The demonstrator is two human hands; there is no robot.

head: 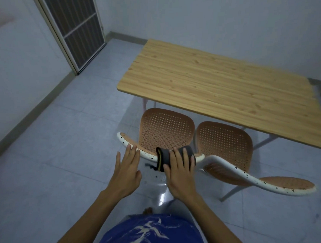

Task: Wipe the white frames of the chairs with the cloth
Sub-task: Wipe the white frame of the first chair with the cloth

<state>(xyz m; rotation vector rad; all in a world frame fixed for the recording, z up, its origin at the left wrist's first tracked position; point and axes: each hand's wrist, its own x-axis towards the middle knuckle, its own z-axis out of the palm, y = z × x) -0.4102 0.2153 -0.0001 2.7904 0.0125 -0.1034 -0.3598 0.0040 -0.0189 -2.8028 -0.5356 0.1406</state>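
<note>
Head view looks down on two chairs with tan perforated seats, pushed toward a wooden bench (218,86) at 1 o'clock. Right hand (179,173) presses a dark cloth (168,156) over the white top rail of the left chair (165,128), its grip closed around the cloth with fingers draped across it. Left hand (126,169), at 9 o'clock of the cloth, has a wide grip with fingers spread; its fingertips seem to touch the same rail, though motion blur leaves that unsure. Dark specks dot the rail. Right chair (226,142) stands just beside, at 3 o'clock, its speckled white rail sweeping toward 4 o'clock. Grey floor tiles (57,152) lie below
</note>
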